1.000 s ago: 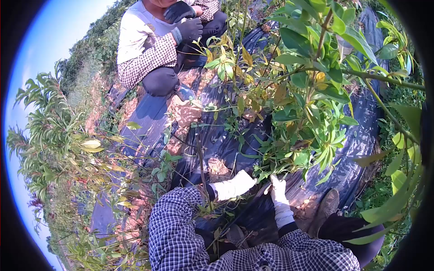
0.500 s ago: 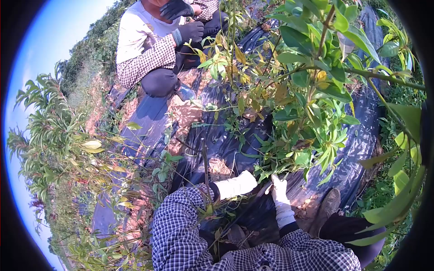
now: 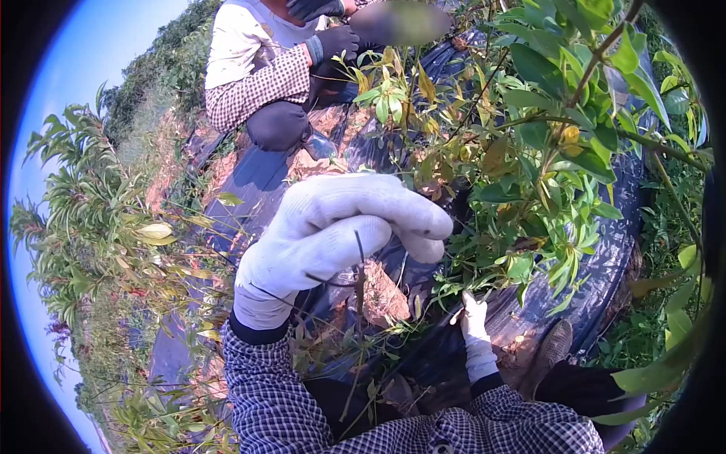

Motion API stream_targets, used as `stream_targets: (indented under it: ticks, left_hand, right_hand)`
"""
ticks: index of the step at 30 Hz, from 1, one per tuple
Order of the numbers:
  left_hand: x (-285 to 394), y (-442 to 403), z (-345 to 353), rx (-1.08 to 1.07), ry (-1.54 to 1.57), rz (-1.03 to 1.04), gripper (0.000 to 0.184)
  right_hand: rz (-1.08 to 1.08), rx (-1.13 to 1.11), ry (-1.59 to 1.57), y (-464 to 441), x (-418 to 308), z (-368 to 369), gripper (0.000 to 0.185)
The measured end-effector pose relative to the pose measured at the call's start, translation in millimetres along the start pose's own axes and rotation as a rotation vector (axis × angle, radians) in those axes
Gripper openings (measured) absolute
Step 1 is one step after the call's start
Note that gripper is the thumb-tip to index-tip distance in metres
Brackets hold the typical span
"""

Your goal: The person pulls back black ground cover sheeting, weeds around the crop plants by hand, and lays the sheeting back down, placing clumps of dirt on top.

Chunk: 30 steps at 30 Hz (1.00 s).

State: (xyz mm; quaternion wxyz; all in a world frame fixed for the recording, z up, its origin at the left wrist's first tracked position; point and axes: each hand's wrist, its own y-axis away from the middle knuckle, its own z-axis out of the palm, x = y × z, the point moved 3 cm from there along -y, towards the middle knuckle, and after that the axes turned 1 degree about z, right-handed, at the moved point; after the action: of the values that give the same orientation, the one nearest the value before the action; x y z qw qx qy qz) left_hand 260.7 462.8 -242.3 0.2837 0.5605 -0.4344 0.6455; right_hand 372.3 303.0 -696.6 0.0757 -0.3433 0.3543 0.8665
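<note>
My left hand (image 3: 344, 231), in a white knit glove, is raised close to the camera in mid-view. Its fingers are bent and pressed together above the thumb, and nothing shows sticking out of them. A thin dark bare twig (image 3: 360, 291) stands in front of its lower edge. Lower and to the right, my right hand (image 3: 475, 318), also in a white glove, is at the base of a leafy green plant (image 3: 522, 268). Its fingers look closed near the low leaves; what they grip is too small to make out.
Black plastic sheeting (image 3: 597, 234) covers the ground, with bare reddish soil (image 3: 382, 295) showing through gaps. A co-worker (image 3: 265, 83) in dark gloves squats ahead. A leafy branch (image 3: 643, 140) hangs close at the right. Tall weeds (image 3: 83, 181) crowd the left. My shoe (image 3: 554, 348) rests at lower right.
My left hand has risen from low beside the plant, toward the camera and up to the left. My right hand stays at the plant's base. The view has shifted slightly.
</note>
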Motion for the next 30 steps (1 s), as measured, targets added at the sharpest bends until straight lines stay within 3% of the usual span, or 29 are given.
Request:
stream_targets:
  ticks: [3, 5, 7, 10, 30]
  left_hand:
    - [23, 20, 9, -0.085, 0.128, 0.15, 0.028]
    - [14, 34, 22, -0.145, 0.155, 0.154, 0.029]
    - [-6, 55, 51, -0.224, 0.17, 0.13, 0.029]
    - [-26, 82, 77, -0.288, 0.161, 0.12, 0.029]
    - [-4, 132, 4, -0.098, -0.186, 0.185, 0.032]
  right_hand:
    - [-0.006, -0.014, 0.009, -6, 24, -5, 0.026]
    - [-0.019, -0.081, -0.049, -23, 48, -16, 0.025]
    - [-0.15, -0.008, -0.027, -34, 76, -23, 0.024]
    - [-0.018, -0.045, 0.004, -20, 68, -24, 0.023]
    - [0.071, 0.053, 0.143, -16, 65, 6, 0.024]
